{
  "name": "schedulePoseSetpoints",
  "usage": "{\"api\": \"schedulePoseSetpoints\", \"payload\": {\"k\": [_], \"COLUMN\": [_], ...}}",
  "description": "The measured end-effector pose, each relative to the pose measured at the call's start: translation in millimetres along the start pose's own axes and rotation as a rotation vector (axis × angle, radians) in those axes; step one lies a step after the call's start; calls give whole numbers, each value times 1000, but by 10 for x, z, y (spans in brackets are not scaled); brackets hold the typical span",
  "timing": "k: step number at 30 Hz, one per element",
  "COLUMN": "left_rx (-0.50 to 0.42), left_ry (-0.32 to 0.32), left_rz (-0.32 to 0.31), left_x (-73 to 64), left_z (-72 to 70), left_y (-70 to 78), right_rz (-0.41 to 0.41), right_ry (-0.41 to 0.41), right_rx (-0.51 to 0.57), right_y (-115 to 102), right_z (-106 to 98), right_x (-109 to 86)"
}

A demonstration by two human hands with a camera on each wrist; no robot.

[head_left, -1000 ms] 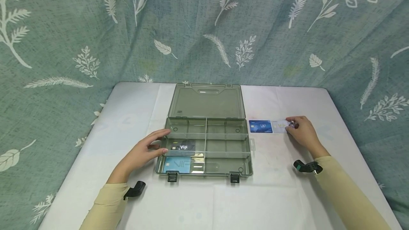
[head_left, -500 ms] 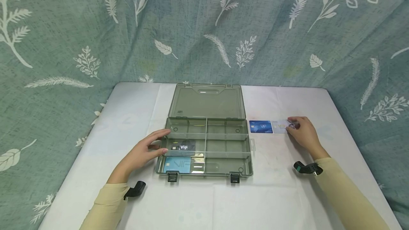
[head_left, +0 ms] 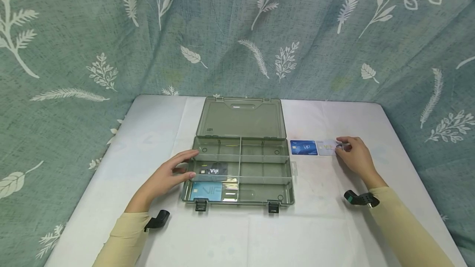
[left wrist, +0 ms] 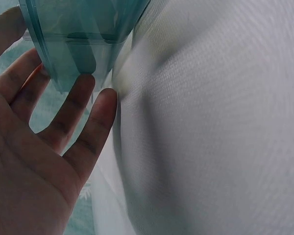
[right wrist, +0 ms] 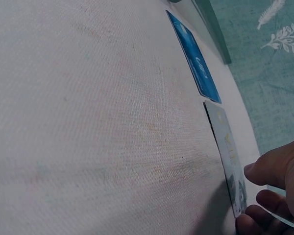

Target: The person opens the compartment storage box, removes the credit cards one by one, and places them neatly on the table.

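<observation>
A person's left hand (head_left: 165,176) steadies against the wall of a smoky clear plastic box (head_left: 264,168) at its nine o'clock side, thumb and fingers spread and relaxed, touching the box without wrapping round it. The right hand (head_left: 358,158) reaches a pale card (head_left: 327,148) on the tabletop, at about two o'clock from the middle of the box; thumb and fingertips meet its three o'clock end, and whether they pinch the card or merely touch it cannot be told from either view. Just beside the pale card, at nine o'clock from it, a deep blue card (head_left: 304,147) marked "VIP" lies flat, a narrow gap dividing the pair, its other end near the box wall.

The box lies open, its lid (head_left: 241,118) folded back toward twelve o'clock and two dark latches (head_left: 201,205) hanging at the six o'clock edge. Clear dividers part the inside into six compartments. A black card (head_left: 213,171) reading "Vip" lies in the middle compartment on the nine o'clock side, and a light blue card (head_left: 206,191) in the compartment nearest the person, at about eight o'clock.

Beige sleeves (head_left: 120,236) cover both forearms, with a black device (head_left: 157,220) at each wrist. A white cloth (head_left: 308,238) covers the table. Beyond it, toward twelve o'clock, hangs a green curtain (head_left: 222,65) printed with white leaves.
</observation>
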State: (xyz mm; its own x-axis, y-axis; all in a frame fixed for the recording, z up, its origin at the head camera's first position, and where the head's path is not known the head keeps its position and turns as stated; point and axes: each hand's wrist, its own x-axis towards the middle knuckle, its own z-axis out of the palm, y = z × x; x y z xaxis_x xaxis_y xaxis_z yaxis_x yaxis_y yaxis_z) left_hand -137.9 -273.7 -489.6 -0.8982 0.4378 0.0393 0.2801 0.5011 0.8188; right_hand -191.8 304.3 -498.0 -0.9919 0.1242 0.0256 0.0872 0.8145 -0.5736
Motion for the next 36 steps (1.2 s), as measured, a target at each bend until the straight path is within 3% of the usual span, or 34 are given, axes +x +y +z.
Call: {"api": "schedulePoseSetpoints", "payload": {"k": [22, 36], "left_rx": [4, 1], "left_ry": [-2, -4], "left_rz": [-5, -3], "left_x": [-3, 2], "left_z": [0, 0], "left_y": [16, 24], "right_rz": [-81, -98], "right_ry": [-4, -151], "right_rx": [38, 77], "right_y": [-204, -451], "right_z": [-41, -26], "right_x": [-174, -279]}}
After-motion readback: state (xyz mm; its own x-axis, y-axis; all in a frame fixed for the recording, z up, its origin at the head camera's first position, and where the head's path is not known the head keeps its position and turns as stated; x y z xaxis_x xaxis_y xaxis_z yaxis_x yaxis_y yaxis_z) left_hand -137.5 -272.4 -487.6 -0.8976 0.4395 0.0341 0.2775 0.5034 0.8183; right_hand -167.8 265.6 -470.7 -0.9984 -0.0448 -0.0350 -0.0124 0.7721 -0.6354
